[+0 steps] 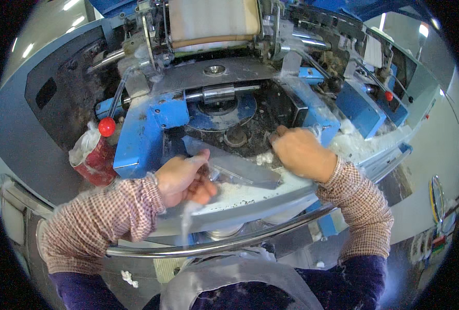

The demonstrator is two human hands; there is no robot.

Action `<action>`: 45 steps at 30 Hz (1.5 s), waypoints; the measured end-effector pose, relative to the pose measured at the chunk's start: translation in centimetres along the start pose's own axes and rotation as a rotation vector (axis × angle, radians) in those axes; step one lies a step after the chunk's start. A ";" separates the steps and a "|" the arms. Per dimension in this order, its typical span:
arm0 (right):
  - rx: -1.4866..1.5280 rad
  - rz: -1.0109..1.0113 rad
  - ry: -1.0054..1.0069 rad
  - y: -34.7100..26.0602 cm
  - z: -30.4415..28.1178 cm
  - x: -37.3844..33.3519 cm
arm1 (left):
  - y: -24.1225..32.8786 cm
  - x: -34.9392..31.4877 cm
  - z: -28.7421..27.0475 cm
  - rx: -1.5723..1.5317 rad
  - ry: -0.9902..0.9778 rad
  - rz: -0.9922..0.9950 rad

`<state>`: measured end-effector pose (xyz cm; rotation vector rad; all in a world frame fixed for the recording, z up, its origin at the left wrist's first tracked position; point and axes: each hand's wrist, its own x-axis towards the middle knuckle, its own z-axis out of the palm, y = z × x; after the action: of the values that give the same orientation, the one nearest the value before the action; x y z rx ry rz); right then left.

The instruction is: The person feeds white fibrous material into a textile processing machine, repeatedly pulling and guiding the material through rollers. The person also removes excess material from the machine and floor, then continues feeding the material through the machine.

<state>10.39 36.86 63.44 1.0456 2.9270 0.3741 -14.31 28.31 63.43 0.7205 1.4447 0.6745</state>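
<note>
- A red knob [107, 126] on a lever stands at the machine's left side, above a red container [97, 161] lined with a clear plastic bag.
- The left hand [185, 180] pinches a wisp of white fibre [188, 217] between thumb and fingers; the strand trails down over the machine's front edge toward the curved steel rail [229, 244].
- Just right of that hand, a flat grey metal plate [245, 170] lies tilted across the blue machine frame [141, 139], touching the fingertips.
- The right hand [302, 152] is curled closed at the plate's far end beside a tuft of white fibre [263, 157]; whether it holds anything cannot be told.
- Loose white lint [358, 144] is heaped along the machine's right edge.
</note>
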 end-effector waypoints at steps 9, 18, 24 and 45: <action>-0.103 -0.166 0.067 0.7 0.6 1.2 | -0.1 -2.0 -1.4 0.351 -0.074 0.064; -0.039 0.025 0.324 -1.4 -1.9 2.5 | -1.5 -5.4 -3.1 0.240 -0.315 0.572; 0.760 0.089 0.397 -1.6 -5.3 5.2 | 1.3 -1.8 -0.2 -0.030 -0.150 0.723; 0.589 0.036 0.632 3.7 -1.6 20.7 | 11.2 4.6 3.3 0.301 0.597 0.906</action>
<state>-3.50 52.20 67.26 1.2051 3.7209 -0.2369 -10.67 38.80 69.31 1.5368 1.7532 1.4734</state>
